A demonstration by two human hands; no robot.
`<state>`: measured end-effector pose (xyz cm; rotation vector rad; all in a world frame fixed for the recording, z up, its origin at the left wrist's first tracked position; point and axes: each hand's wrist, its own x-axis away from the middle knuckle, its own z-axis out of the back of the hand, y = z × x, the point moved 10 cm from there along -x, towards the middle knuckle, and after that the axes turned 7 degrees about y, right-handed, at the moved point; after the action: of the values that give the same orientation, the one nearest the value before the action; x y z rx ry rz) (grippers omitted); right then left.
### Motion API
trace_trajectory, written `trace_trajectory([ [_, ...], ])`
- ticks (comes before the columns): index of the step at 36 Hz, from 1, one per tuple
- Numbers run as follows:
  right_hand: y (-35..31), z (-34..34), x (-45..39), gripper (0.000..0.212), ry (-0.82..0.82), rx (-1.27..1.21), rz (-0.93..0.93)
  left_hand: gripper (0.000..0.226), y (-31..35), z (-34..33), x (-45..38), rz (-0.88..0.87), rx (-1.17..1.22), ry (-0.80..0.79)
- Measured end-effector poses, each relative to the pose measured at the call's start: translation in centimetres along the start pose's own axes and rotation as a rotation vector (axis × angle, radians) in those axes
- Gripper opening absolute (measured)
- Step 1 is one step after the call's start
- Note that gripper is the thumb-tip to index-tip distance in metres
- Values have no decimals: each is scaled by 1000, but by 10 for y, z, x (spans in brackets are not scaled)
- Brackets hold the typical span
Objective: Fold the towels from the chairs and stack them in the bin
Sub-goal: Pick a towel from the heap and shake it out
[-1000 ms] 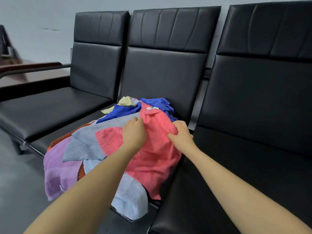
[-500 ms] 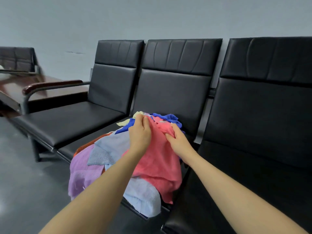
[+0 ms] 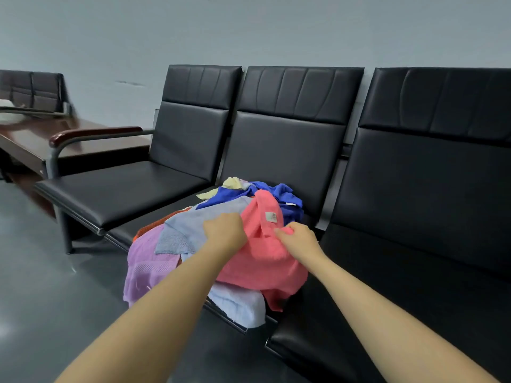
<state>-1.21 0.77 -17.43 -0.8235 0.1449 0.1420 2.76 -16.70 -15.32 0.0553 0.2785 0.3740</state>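
Your two forearms reach forward from the near edge toward the towel pile on the middle seat (image 3: 171, 214) of the black three-seat bench. Your left hand (image 3: 225, 233), knuckles up and fingers curled, grips the left edge of the pink towel (image 3: 262, 261). Your right hand (image 3: 300, 241) pinches a fold of the same towel just right of its white label (image 3: 271, 217). The pink towel lies on top, over light blue (image 3: 204, 222), purple (image 3: 149, 266), royal blue (image 3: 284, 194) and pale yellow (image 3: 231, 183) towels. No bin shows.
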Motion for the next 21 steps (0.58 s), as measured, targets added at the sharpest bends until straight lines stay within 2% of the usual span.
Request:
trace_trajectory([
  [2,11,-5,0,35,-17,116,-9,25,-1,-13,4,-15,-42,-43],
  [4,16,-10,1,32,-51,217,0,24,-2,-26,7,-20,-54,-80],
  [7,15,-7,1,30,-19,283,35,27,-6,-37,12,12,-43,-118],
  [11,10,11,1,12,136,80,85,21,-5,-39,16,53,84,-107],
  [13,11,20,2,11,180,-39,60,20,-1,-33,14,49,156,-32],
  [16,16,38,3,24,240,-90,13,20,4,-13,8,38,266,164],
  [18,21,51,2,33,265,2,-11,20,9,5,5,27,394,264],
  [21,26,80,4,28,369,130,-26,19,18,34,4,39,614,351],
])
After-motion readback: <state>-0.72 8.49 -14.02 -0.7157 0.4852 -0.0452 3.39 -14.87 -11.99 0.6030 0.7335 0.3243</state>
